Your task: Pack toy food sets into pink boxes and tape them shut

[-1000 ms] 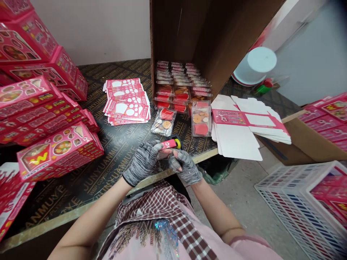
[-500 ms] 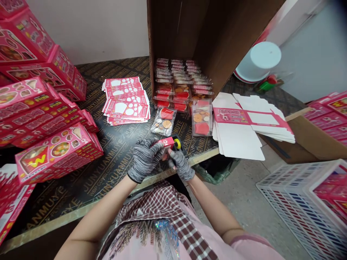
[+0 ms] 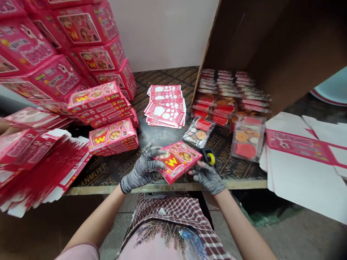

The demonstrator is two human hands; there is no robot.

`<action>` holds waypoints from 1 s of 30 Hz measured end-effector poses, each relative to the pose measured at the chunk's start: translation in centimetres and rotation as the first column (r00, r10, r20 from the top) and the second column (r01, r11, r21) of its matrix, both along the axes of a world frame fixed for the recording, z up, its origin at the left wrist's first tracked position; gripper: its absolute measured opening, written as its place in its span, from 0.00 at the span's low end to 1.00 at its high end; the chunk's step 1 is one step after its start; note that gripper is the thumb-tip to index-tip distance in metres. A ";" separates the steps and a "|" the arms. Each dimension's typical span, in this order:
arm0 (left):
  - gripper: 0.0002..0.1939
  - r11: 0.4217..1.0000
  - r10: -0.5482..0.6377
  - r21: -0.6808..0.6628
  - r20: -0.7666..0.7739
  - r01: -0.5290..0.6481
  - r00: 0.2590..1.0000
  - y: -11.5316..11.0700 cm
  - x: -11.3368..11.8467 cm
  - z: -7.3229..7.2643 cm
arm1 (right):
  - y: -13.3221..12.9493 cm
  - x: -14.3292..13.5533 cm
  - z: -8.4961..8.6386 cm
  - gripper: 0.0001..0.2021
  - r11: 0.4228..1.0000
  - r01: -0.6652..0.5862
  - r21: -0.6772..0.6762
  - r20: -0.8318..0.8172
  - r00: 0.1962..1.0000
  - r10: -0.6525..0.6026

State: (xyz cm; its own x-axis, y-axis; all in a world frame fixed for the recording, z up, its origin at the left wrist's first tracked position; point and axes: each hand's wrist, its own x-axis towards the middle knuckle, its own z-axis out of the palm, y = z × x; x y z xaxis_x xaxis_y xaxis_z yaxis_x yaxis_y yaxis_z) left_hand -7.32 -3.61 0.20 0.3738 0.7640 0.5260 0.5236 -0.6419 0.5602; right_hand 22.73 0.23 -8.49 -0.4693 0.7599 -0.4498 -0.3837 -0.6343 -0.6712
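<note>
A pink printed box [image 3: 181, 161] with cut-out windows is held tilted above the table's front edge, its windowed face up. My left hand [image 3: 142, 168], in a grey knit glove, grips its left end, with fingers over the top and the side. At the right end my right hand [image 3: 208, 177], gloved alike with bare fingertips, pinches the box's edge. Just behind that hand lies a black tape dispenser with a yellow roll [image 3: 210, 159]. A clear packet [image 3: 199, 133] of toy food pieces lies behind the box, and another packet [image 3: 248, 139] is farther right.
Closed pink boxes [image 3: 114, 135] are stacked on the left, beside folded cartons [image 3: 51, 162]. Printed window sheets [image 3: 166, 108] lie at mid-table. Rows of packets [image 3: 221, 90] fill a brown carton [image 3: 260, 47]. Flat white-and-pink cartons [image 3: 300, 173] overhang the right edge. Another person's hand [image 3: 7, 128] shows far left.
The view has swung left, bringing more stacked boxes in. The pink box has turned from showing a narrow side to showing its windowed face, still between both hands.
</note>
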 end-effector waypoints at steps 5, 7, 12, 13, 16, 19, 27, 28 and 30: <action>0.20 0.897 0.407 -0.281 0.222 -0.341 0.886 -2.4 -2.7 -2.7 | 3.9 -5.7 3.2 0.24 0.988 -0.033 0.152 -0.025 0.999 0.037; 0.20 0.887 0.400 -0.331 0.206 -0.321 0.893 -2.4 -2.9 -4.0 | 4.4 -8.4 3.1 0.25 0.977 -0.105 0.188 -0.010 0.994 0.109; 0.31 0.843 0.479 -0.321 0.079 -0.432 0.874 2.5 -1.0 -8.3 | 3.2 -12.1 -0.1 0.14 0.942 -0.218 0.255 0.169 0.969 0.179; 0.34 0.825 0.506 -0.309 0.031 -0.473 0.862 4.2 -0.4 -9.0 | 2.8 -12.1 -0.6 0.11 0.921 -0.247 0.301 0.229 0.956 0.182; 0.34 0.787 0.559 -0.220 -0.142 -0.576 0.817 9.2 1.7 -10.1 | 2.7 -11.1 -1.2 0.07 0.825 -0.324 0.463 0.395 0.909 0.135; 0.32 0.806 0.538 -0.168 -0.191 -0.567 0.821 11.4 2.7 -9.3 | 5.1 -8.5 -1.0 0.08 0.775 -0.238 0.585 0.448 0.892 -0.065; 0.38 0.882 0.284 0.442 -0.216 -0.166 0.934 2.5 -5.7 -0.1 | 20.2 -6.1 0.1 0.13 0.506 -0.347 0.790 0.613 0.450 -0.649; 0.36 0.862 0.331 0.463 -0.212 -0.204 0.919 1.6 -7.4 0.8 | 21.8 -6.9 0.3 0.15 0.490 -0.421 0.764 0.643 0.425 -0.637; 0.31 0.811 0.460 0.494 -0.204 -0.315 0.864 0.2 -10.9 1.7 | 24.2 -8.9 0.7 0.19 0.444 -0.575 0.687 0.700 0.362 -0.615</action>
